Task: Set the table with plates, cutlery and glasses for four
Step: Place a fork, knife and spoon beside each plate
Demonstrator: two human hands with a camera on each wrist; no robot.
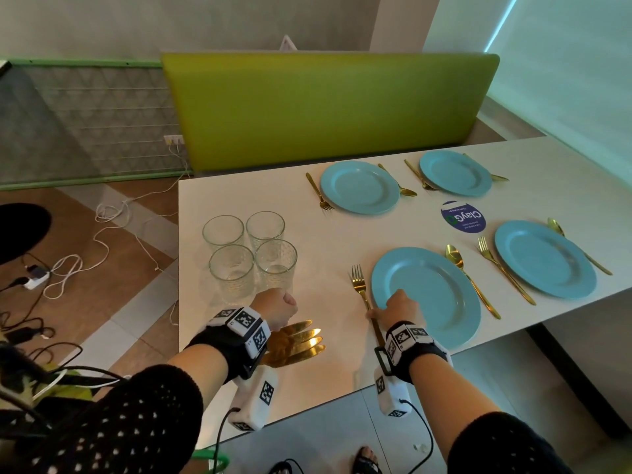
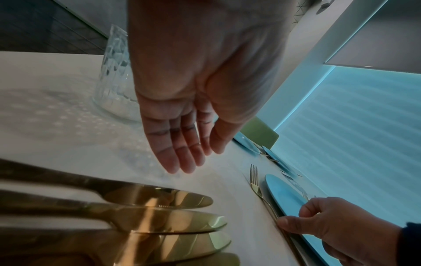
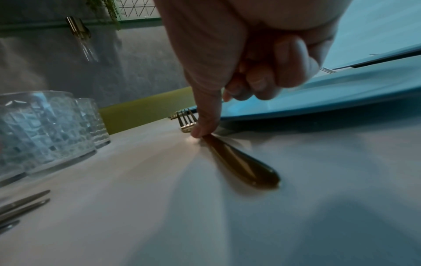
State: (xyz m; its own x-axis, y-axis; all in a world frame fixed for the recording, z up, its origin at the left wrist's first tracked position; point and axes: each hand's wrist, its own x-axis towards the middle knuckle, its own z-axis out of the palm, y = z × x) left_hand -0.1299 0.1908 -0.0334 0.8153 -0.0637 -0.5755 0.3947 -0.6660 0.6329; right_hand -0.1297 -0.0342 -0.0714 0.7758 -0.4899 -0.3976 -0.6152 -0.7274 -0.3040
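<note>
Several blue plates lie on the white table (image 1: 260, 186), each with a gold fork and spoon beside it. My right hand (image 1: 396, 306) is at the left rim of the nearest plate (image 1: 427, 295). Its thumb (image 3: 201, 129) presses on the handle of the gold fork (image 1: 360, 289) lying left of that plate, and its other fingers are curled with nothing in them. My left hand (image 1: 278, 307) hovers with straight fingers (image 2: 180, 158) above the table, just beyond a fan of several gold knives (image 1: 297, 343). Several clear patterned glasses (image 1: 251, 254) stand grouped behind it.
A round blue sticker (image 1: 463, 217) sits on the table between the plates. A green bench back (image 1: 325, 104) runs along the table's far side. Cables and a power strip (image 1: 36, 280) lie on the floor to the left. The near table edge is close to my wrists.
</note>
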